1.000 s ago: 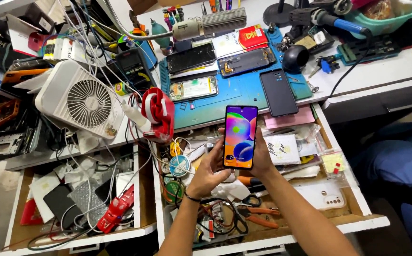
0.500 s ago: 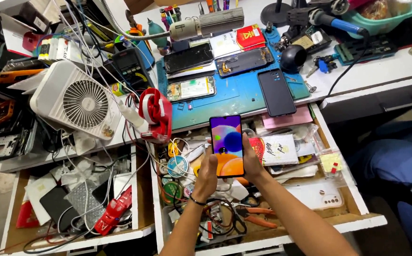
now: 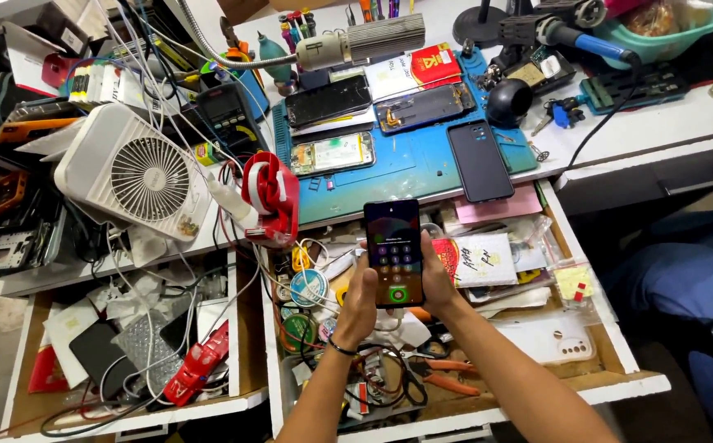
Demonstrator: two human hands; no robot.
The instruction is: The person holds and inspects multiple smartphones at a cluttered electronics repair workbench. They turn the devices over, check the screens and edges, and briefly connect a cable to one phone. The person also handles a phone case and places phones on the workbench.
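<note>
Both my hands hold one smartphone [image 3: 394, 251] upright over an open, cluttered drawer [image 3: 619, 361]. Its lit screen shows a round-button keypad with a green button at the bottom. My left hand [image 3: 358, 308] grips the phone's left edge and lower corner, a dark band on its wrist. My right hand [image 3: 438, 279] wraps the right edge from behind. Under the phone lie cables, solder spools and red-handled pliers [image 3: 447, 377].
A blue work mat [image 3: 406, 168] on the white bench carries a dark phone back [image 3: 479, 160] and opened phones. A white fan [image 3: 139, 176] and a red tape holder [image 3: 273, 197] stand at left. A second open drawer [image 3: 127, 344] holds cables. My blue-clad knee [image 3: 685, 287] is at right.
The phone has come down and nearer to me, over the drawer. Its screen went from a colourful wallpaper to a dark keypad. Both hands stayed on it.
</note>
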